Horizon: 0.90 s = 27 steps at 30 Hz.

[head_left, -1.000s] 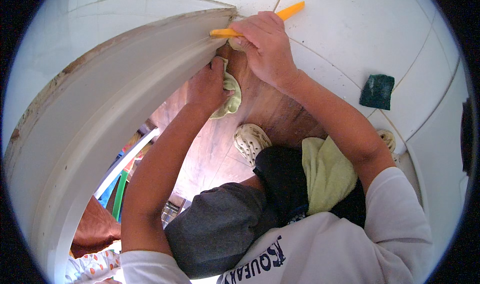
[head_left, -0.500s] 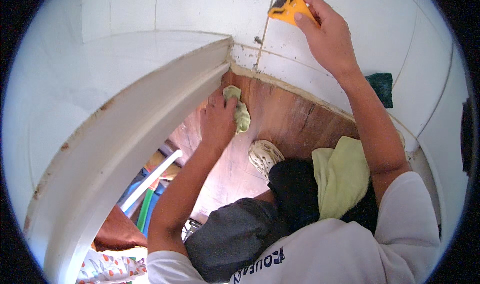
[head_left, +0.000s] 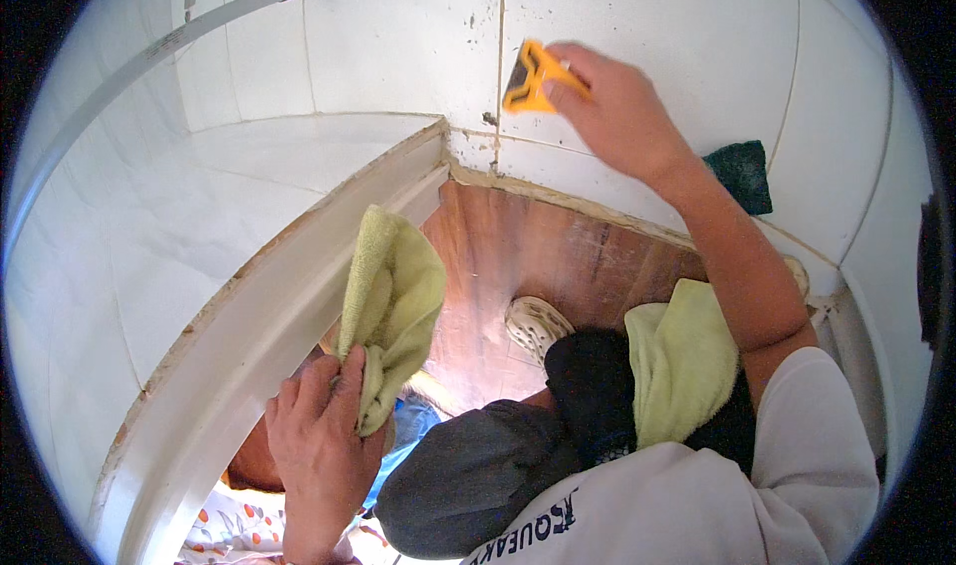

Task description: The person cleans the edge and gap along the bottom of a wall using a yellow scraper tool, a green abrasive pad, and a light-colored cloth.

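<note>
While the right hand (head_left: 622, 107) pinches a yellow plastic scraper (head_left: 536, 75) blade-first against the white wall tile's grout line (head_left: 500, 47), the left hand (head_left: 317, 441) clutches a bunched yellow-green microfibre cloth (head_left: 390, 306) below it.

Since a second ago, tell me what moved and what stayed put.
The right hand lifted the orange scraper off the white ledge's edge up onto the tiled wall. The left hand drew back from the corner along the ledge, taking the green cloth with it. Both grips held; the dark green sponge stayed put.
</note>
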Motion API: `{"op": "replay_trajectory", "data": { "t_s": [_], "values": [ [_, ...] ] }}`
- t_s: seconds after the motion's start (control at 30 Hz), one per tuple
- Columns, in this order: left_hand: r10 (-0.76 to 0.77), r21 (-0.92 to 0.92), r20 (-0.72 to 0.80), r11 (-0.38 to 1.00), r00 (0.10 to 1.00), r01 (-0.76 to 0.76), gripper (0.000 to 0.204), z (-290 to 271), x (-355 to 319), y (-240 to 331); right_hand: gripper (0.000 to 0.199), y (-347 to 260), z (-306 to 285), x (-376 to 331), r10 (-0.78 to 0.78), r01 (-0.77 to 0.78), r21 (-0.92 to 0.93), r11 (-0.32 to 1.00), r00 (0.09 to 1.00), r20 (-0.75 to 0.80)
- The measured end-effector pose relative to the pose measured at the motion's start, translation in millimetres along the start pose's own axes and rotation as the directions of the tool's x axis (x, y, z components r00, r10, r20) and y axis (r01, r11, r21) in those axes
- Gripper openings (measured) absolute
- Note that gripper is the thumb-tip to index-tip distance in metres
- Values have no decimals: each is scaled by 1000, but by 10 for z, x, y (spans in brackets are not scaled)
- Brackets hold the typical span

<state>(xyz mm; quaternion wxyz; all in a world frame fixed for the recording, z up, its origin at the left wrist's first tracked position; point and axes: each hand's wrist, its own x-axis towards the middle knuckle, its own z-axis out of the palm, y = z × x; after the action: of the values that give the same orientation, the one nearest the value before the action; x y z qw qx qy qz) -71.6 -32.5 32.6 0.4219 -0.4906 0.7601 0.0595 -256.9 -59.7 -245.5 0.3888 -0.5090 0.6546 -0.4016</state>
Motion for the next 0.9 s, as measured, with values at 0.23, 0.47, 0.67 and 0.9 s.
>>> {"op": "replay_trajectory", "data": {
  "t_s": [0.23,0.47,0.67,0.9],
  "values": [
    [6,-431,13,902,1000,0,65,262,-71,-89,23,-66,-12,-36,-407,314,-522,793,911,-71],
    [192,-694,61,713,980,-97,85,499,-64,-94,22,-345,483,-562,-361,-60,637,768,781,509],
    [236,-967,255,51,938,250,86,1076,122,-122,22,-112,735,-584,292,-756,571,-318,495,818],
    [570,-795,330,-262,753,547,58,1739,372,87,25,-171,1191,-416,549,-537,701,469,799,245]
  ]
}}
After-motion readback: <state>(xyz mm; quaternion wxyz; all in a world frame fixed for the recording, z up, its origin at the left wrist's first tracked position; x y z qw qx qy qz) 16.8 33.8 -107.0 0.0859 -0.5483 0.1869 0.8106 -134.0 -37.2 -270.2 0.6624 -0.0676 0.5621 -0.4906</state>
